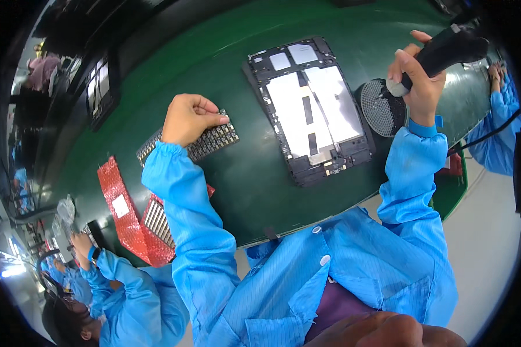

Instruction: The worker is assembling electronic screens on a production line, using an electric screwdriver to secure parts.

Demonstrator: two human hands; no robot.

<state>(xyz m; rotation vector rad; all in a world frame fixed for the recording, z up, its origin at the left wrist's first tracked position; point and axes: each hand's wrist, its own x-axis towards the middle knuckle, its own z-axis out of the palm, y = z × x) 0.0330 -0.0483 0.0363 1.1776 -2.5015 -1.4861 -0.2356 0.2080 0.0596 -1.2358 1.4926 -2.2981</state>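
My left hand (190,120) pinches thumb and fingers together at the right end of a dark tray of small parts (214,139) set in rows. Whatever lies between those fingertips is too small to tell. A black handheld tool (446,52) with a rounded grey end is gripped in my right hand (419,81), raised at the right; its exact kind is unclear. Below that tool, a round grey dish (378,107) with a dotted surface lies partly covered by something dark. Between my hands lies an opened tablet-like device (315,110), with a black frame and silvery panels.
Red bubble-wrap packaging (121,202) and a slatted metallic stack (158,221) lie left of my left arm. Another dark device (100,89) sits at the far left of the green table (237,196). Co-workers in blue (133,295) sit at lower left and far right.
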